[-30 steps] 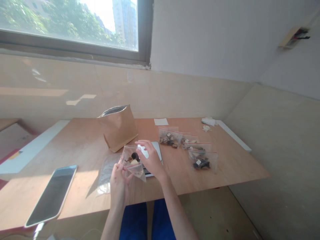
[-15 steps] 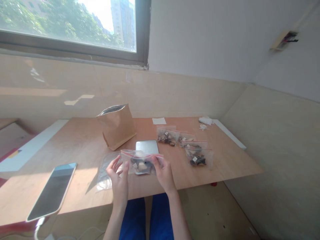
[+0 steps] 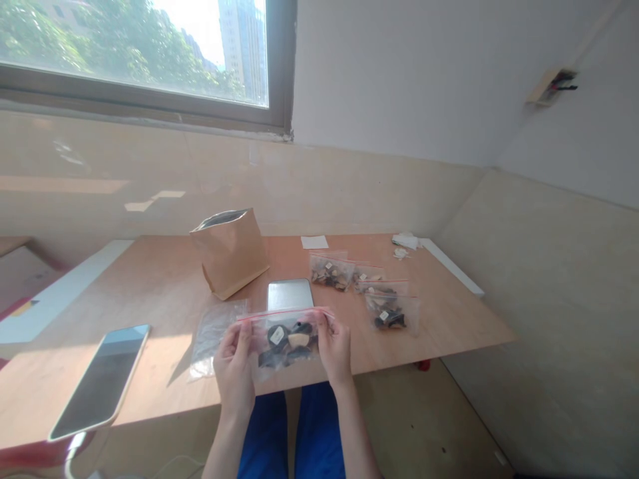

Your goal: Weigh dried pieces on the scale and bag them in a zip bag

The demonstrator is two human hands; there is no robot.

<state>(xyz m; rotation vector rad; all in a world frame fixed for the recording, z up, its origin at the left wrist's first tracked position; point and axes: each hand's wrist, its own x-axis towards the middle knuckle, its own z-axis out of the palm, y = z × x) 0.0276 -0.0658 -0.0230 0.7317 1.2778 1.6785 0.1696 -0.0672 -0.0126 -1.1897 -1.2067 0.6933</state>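
Between my two hands a clear zip bag (image 3: 287, 361) with a red seal line is stretched out, dark and pale pieces and a small white label inside it. My left hand (image 3: 235, 359) pinches its left upper corner. My right hand (image 3: 333, 346) grips the right upper corner, thumb on top. Behind the bag lies a flat silver scale (image 3: 289, 293), its front part covered from view. Just left of my left hand are flat clear plastic bags (image 3: 207, 342) on the table.
An open brown paper pouch (image 3: 232, 256) stands behind the scale. Several filled zip bags (image 3: 392, 316) rest to the right. A phone (image 3: 102, 382) with a charging cable lies at left. White paper (image 3: 314, 242) and scraps (image 3: 405, 241) sit at the table's (image 3: 449, 319) back.
My left hand has closed on the bag's left corner, where its fingers were apart before. The bag is now pulled wide and turned so its contents show more.
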